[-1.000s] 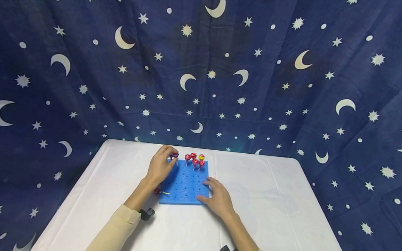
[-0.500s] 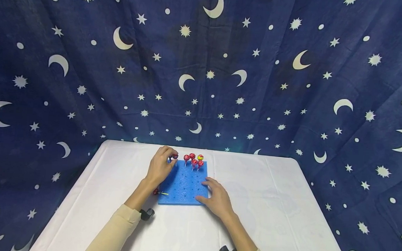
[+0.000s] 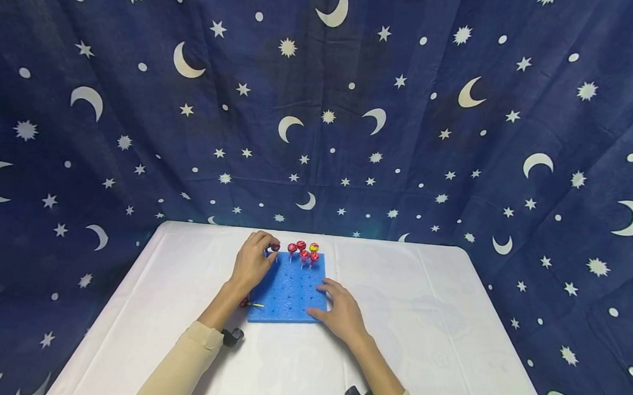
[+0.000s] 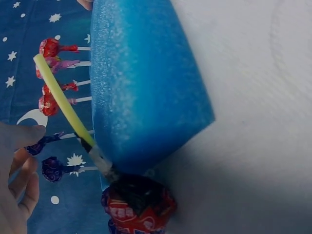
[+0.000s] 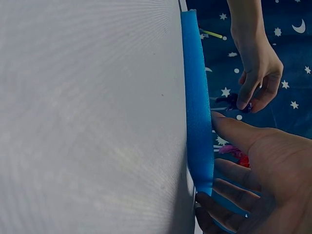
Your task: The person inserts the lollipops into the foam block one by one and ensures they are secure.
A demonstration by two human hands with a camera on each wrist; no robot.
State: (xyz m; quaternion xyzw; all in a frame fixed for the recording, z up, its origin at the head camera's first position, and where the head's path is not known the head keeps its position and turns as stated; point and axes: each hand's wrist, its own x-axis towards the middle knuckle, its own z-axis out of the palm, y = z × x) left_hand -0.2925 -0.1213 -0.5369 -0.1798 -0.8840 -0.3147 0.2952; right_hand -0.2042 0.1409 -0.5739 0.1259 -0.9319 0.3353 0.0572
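A blue foam board (image 3: 290,288) with rows of small holes lies on the table. At its back left corner my left hand (image 3: 251,262) pinches a dark purple lollipop (image 4: 36,147) by its wrapped head, its stick down at the board. Another purple lollipop (image 4: 52,169) stands upright beside it. My right hand (image 3: 342,312) rests along the board's right edge, fingers spread and relaxed. Several red lollipops (image 3: 304,255) and one with a yellow top (image 3: 314,247) stand at the back right. A red-and-dark lollipop with a yellow stick (image 4: 139,204) lies across the left edge.
The table (image 3: 428,328) is covered with a white cloth. Behind and around it hangs a dark blue curtain (image 3: 319,144) with moons and stars. Black wrist cameras (image 3: 232,337) sit on both forearms.
The head view drifts slightly, shifting the scene a little to the left. My left hand stays at the purple lollipop, and my right hand keeps its place on the board's edge.
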